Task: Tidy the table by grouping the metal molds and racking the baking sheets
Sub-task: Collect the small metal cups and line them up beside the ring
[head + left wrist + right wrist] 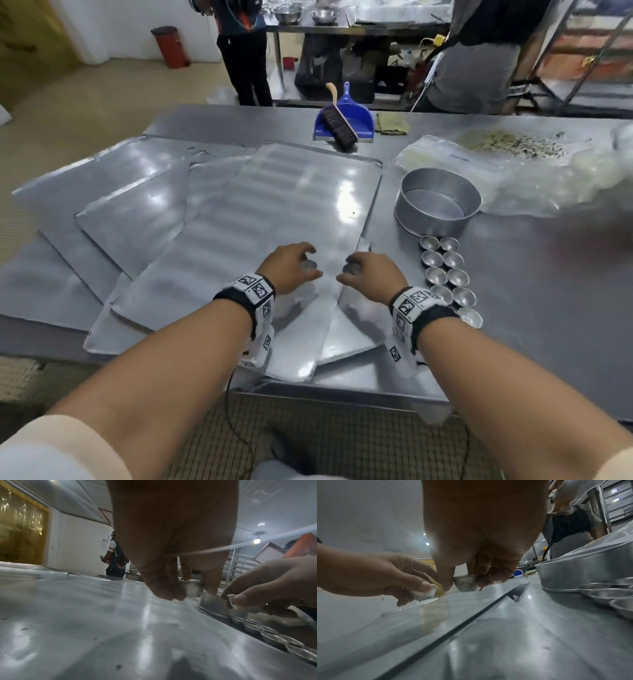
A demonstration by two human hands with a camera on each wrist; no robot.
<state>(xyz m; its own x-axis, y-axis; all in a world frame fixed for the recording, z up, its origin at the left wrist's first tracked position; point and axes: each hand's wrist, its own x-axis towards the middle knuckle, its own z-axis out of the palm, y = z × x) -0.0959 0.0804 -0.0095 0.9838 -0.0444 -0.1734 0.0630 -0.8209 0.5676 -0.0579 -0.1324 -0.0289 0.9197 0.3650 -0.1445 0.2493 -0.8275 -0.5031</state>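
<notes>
My left hand [297, 263] grips a small round metal mold [192, 588] just above the top baking sheet [274, 212]. Beside it, my right hand [368, 270] pinches another small mold [466, 583] over the same sheet's right edge. Several flat baking sheets lie overlapped across the left half of the steel table [531, 274]. To the right of the sheets, several small molds [448, 274] stand in two rows. A round cake tin [436, 202] stands behind those rows.
A blue dustpan [344, 118] with a brush and a folded cloth [392, 124] lie at the table's far side. Plastic bags [513, 171] crowd the far right. Two people stand beyond the table, near a rack [240, 566].
</notes>
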